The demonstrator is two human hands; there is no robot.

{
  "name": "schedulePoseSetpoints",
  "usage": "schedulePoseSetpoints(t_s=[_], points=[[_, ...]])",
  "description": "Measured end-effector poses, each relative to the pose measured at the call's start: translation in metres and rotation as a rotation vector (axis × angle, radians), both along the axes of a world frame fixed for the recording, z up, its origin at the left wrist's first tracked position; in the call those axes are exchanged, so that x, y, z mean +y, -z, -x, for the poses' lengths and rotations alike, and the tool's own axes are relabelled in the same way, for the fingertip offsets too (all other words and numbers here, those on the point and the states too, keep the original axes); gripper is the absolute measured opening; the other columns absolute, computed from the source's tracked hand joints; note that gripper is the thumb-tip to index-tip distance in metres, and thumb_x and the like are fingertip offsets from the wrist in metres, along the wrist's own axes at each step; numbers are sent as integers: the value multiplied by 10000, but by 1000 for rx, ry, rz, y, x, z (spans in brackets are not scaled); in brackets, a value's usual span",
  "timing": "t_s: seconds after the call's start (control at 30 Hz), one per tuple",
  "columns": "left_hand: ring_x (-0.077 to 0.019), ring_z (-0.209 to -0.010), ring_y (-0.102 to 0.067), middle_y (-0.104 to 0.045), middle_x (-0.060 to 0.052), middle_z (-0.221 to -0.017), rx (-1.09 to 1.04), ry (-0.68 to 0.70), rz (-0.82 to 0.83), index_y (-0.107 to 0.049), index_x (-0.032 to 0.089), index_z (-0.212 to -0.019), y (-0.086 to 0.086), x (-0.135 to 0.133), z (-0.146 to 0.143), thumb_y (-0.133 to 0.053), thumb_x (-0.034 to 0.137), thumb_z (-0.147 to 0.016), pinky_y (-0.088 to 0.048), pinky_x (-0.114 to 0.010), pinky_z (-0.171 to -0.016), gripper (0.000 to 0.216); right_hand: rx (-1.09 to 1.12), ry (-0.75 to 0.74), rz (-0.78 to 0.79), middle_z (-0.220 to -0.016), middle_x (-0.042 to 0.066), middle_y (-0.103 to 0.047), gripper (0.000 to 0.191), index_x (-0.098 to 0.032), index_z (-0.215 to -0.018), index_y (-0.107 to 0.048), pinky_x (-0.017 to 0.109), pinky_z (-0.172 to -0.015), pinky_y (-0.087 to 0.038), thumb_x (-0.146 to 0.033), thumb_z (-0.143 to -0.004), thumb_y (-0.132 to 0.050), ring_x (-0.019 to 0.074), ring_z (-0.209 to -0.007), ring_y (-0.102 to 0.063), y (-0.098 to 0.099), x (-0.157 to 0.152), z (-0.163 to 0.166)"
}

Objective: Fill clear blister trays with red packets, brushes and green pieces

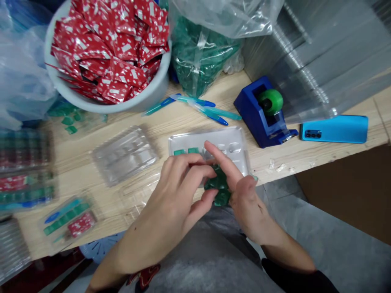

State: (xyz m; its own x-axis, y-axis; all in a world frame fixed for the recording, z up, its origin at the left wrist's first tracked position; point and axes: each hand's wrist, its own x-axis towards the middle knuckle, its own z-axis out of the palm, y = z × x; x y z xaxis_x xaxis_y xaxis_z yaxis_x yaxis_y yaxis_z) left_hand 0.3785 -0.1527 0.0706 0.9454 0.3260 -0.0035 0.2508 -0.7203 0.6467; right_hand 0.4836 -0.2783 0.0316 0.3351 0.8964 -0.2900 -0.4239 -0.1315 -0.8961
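Observation:
Several small green translucent square pieces [220, 183] are bunched between my hands, above the near edge of a clear plastic tray [236, 132]. My right hand [244, 199] cups the bunch in its palm, index finger stretched out and thumb apart. From the left, the thumb and fingertips of my left hand [171, 199] close on pieces in the bunch; which ones they pinch is partly hidden. Two similar green pieces [193, 150] sit in the tray's compartments beyond my fingers.
A tub [134, 106] of red packets stands behind, beside a bag of green pieces [195, 61]. Blue brush-like sticks [210, 112], a tape dispenser [253, 110] and a phone [342, 129] lie further right. An unfilled clear tray [125, 154] and a packed kit [69, 221] are left.

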Motion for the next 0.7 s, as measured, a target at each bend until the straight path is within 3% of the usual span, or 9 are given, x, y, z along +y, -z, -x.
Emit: schedulePoseSetpoints(t_s=[0.07, 0.13, 0.23, 0.33, 0.5, 0.6, 0.7], points=[[-213, -1076, -548, -541, -70, -1096, -4, -29, 77, -540, 220, -1020, -1, 0, -1, -536, 162, -922, -537, -374, -898, 114, 60, 19, 2, -1408, 29, -523, 695, -384, -1461, -421, 365, -1047, -472, -750, -895, -255, 204, -1277, -527, -1, 2, 0], [-192, -1069, -554, -544, -52, -1072, -12, -60, 170, -544, 234, -980, -2, 1, 0, -537, 128, -905, -550, -334, -875, 131, 177, 60, 16, -1235, 49, -610, 641, -346, -1378, -533, 272, -793, -573, -719, -911, -302, 163, -1038, -640, -3, 6, -2], [-160, -1046, -578, -551, -25, -1043, -55, -128, 321, -549, 255, -958, -1, 3, 2, -521, 111, -904, -552, -291, -847, 156, 299, 93, 17, -944, 18, -642, 435, -272, -1190, -651, 168, -520, -495, -577, -911, -517, 71, -648, -596, -7, 14, -6], [-141, -970, -611, -585, 0, -975, -136, -191, 435, -551, 266, -937, 3, 5, 2, -539, 109, -900, -551, -296, -854, 162, 322, 77, -28, -773, -22, -597, 292, -247, -1104, -666, 151, -471, -440, -453, -911, -591, 37, -523, -508, -10, 17, -8], [-138, -908, -645, -615, 10, -912, -212, -277, 450, -556, 267, -895, 6, 6, 0, -583, 178, -920, -565, -302, -802, 96, 225, 89, -122, -774, -43, -584, 275, -246, -1111, -617, 148, -487, -446, -347, -863, -678, 30, -537, -498, -12, 18, -4], [-150, -880, -652, -628, -2, -890, -187, -249, 461, -562, 259, -863, 5, 6, 0, -553, 233, -950, -572, -314, -770, 91, 82, 168, -61, -705, -60, -567, 149, -234, -1018, -613, 149, -468, -421, -251, -875, -650, 30, -506, -477, -13, 18, -2], [-157, -888, -639, -622, -2, -883, -173, -250, 418, -567, 263, -876, 5, 4, 1, -552, 205, -946, -564, -322, -769, 92, -160, 302, 20, -770, -47, -610, 132, -229, -929, -596, 174, -500, -441, -208, -835, -686, 42, -544, -507, -14, 19, 0]])
